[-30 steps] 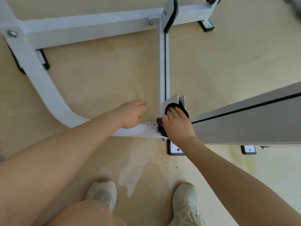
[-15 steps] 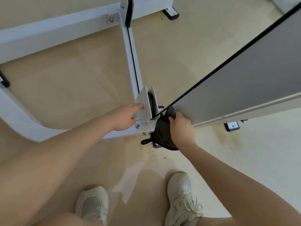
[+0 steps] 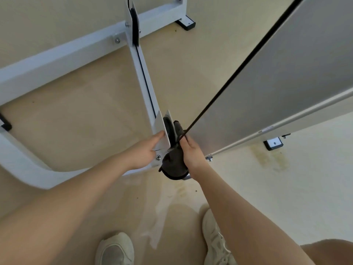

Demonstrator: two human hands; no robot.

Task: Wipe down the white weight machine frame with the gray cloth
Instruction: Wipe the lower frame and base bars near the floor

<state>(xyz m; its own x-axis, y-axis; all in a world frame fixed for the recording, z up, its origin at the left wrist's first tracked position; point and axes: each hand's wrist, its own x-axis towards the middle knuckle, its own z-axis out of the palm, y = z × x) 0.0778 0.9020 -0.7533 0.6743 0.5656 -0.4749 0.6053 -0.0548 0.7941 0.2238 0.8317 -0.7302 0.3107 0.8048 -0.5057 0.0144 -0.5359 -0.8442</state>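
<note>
The white weight machine frame (image 3: 57, 56) lies low on the floor, with a centre rail (image 3: 142, 73) running toward me and ending in a white pulley bracket (image 3: 162, 131) around a black pulley wheel (image 3: 169, 127). My left hand (image 3: 145, 150) rests against the bracket's left plate, fingers straight. My right hand (image 3: 191, 152) grips the dark gray cloth (image 3: 173, 165) and presses it against the bracket's right side, next to the black cable (image 3: 238, 67) that rises up to the right.
A large gray panel (image 3: 277, 77) of the machine slants across the right side above the floor. Black-and-white frame feet (image 3: 273, 143) (image 3: 187, 22) sit on the beige floor. My two shoes (image 3: 114, 249) (image 3: 215, 238) stand just behind the bracket.
The view has swung left and tilted. My right hand has lifted the cloth from below the bracket up along its right side. My left hand stays on the bracket's left plate.
</note>
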